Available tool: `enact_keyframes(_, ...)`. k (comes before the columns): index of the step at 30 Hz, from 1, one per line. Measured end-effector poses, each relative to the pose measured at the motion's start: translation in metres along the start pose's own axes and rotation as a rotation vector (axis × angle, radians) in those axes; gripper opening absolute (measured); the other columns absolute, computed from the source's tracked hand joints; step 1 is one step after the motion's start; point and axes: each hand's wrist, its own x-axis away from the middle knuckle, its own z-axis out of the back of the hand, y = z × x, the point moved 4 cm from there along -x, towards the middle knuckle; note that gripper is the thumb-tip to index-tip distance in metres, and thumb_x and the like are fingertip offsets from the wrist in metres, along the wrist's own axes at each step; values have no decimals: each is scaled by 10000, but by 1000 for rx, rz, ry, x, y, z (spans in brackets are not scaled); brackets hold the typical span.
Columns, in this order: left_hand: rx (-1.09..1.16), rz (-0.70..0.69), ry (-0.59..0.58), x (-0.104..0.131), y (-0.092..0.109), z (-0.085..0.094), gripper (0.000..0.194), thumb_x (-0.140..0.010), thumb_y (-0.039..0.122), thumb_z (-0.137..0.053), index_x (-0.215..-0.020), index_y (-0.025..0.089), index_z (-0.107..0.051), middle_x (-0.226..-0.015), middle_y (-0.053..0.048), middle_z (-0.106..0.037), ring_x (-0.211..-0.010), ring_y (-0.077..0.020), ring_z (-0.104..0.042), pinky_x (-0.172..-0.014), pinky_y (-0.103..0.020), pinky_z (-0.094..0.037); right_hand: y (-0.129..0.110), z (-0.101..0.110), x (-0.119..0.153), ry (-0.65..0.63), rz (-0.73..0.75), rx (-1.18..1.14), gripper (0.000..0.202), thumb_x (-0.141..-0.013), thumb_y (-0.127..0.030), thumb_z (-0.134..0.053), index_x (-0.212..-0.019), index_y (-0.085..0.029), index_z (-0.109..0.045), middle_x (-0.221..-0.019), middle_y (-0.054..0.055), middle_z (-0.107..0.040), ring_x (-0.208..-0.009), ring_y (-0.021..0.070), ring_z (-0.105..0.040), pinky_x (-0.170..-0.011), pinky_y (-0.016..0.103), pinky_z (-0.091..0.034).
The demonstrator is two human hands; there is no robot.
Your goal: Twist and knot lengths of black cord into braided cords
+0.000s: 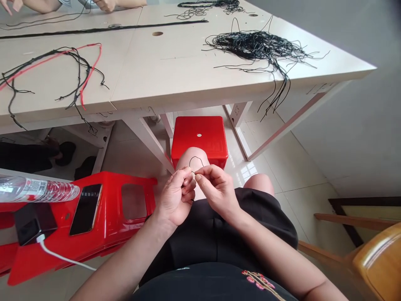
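Above my lap, a thin black cord (196, 157) rises in a small loop between my hands. My left hand (178, 195) has thumb and forefinger pinched on the cord, its other fingers curled in, and a short dark end shows below them. Close beside it on the right, my right hand (218, 189) pinches the same cord between thumb and forefinger. The fingertips of the two hands almost meet, and they hide the part of the cord between them.
On the pale table (150, 79) lie a tangled heap of black cords (257, 45), some hanging over its edge, and knotted black and red cords (78, 69). A red stool (200, 138) stands under it. At left, another red stool (109, 209) holds a bottle (37, 189) and phone (85, 209). Another person's hand (105, 5) shows across the table.
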Motion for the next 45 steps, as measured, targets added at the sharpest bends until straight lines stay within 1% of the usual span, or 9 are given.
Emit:
enact_keyframes(10, -71, -107, 20, -4, -2, 5, 310, -653, 284, -777, -656, 150, -498, -496, 101, -391, -386, 10, -305, -327, -86, -206, 5, 2, 1, -2, 168, 155, 97, -846, -217, -589, -875, -195, -679, -680, -8, -722, -569, 110, -666, -527, 198, -529)
enact_keyframes(13, -164, -220, 29, -3, -2, 10, 346, -619, 362, -806, -718, 148, -552, -472, 108, -379, -386, 8, -279, -347, -90, -215, 6, 2, 1, -35, 321, 351, 138, -864, -183, -576, -944, -173, -687, -756, 23, -732, -602, 102, -653, -546, 185, -506)
enact_keyframes(17, -248, -303, 62, -3, -4, 18, 379, -602, 420, -807, -749, 148, -588, -497, 92, -409, -417, -3, -325, -389, -106, -267, -1, 0, 4, 3, 680, 799, 172, -856, -110, -560, -934, -178, -698, -517, -5, -593, -538, 130, -521, -538, 253, -413)
enact_keyframes(20, -333, -386, 62, -4, -4, 25, 320, -654, 416, -774, -770, 152, -634, -550, 58, -481, -465, -26, -391, -432, -132, -329, -2, -1, 4, -16, 768, 828, 225, -849, -64, -538, -949, -202, -685, -642, 29, -636, -797, 204, -589, -704, 320, -447)
enact_keyframes(23, -398, -444, 39, -4, -3, 27, 269, -700, 405, -737, -765, 156, -662, -580, 31, -531, -510, -58, -447, -479, -166, -385, 5, -3, 1, -94, 570, 516, 170, -889, -109, -494, -908, -179, -647, -900, 80, -651, -864, 166, -603, -726, 272, -483)
enact_keyframes(28, -463, -528, 5, -2, 2, 22, 229, -726, 375, -714, -753, 152, -670, -659, 7, -593, -643, -94, -524, -637, -202, -459, 27, -10, 1, -104, -58, -1, 247, -889, -376, -533, -750, -178, -580, -582, -35, -476, -506, 65, -418, -458, 174, -347)
enact_keyframes(34, -505, -545, -2, 5, 1, 18, 244, -757, 386, -673, -749, 144, -643, -631, 14, -567, -617, -90, -489, -619, -206, -436, 37, -10, 11, -27, -430, -291, 428, -654, -535, -748, -775, -151, -603, -460, -97, -350, -407, 15, -242, -386, 152, -180)
enact_keyframes(40, -485, -612, 17, 9, 0, 22, 272, -763, 410, -672, -745, 145, -618, -621, 20, -523, -600, -77, -449, -604, -195, -413, 47, -14, 19, -34, -568, -361, 470, -570, -529, -805, -752, -141, -612, -406, -118, -299, -372, 5, -208, -370, 153, -142)
enact_keyframes(45, -391, -423, 25, -1, -3, 25, 326, -749, 456, -677, -733, 152, -561, -543, 72, -376, -462, -29, -271, -437, -160, -267, 51, -17, 13, -54, -513, -342, 430, -615, -510, -783, -758, -133, -634, -398, -112, -306, -370, 9, -221, -370, 157, -160)
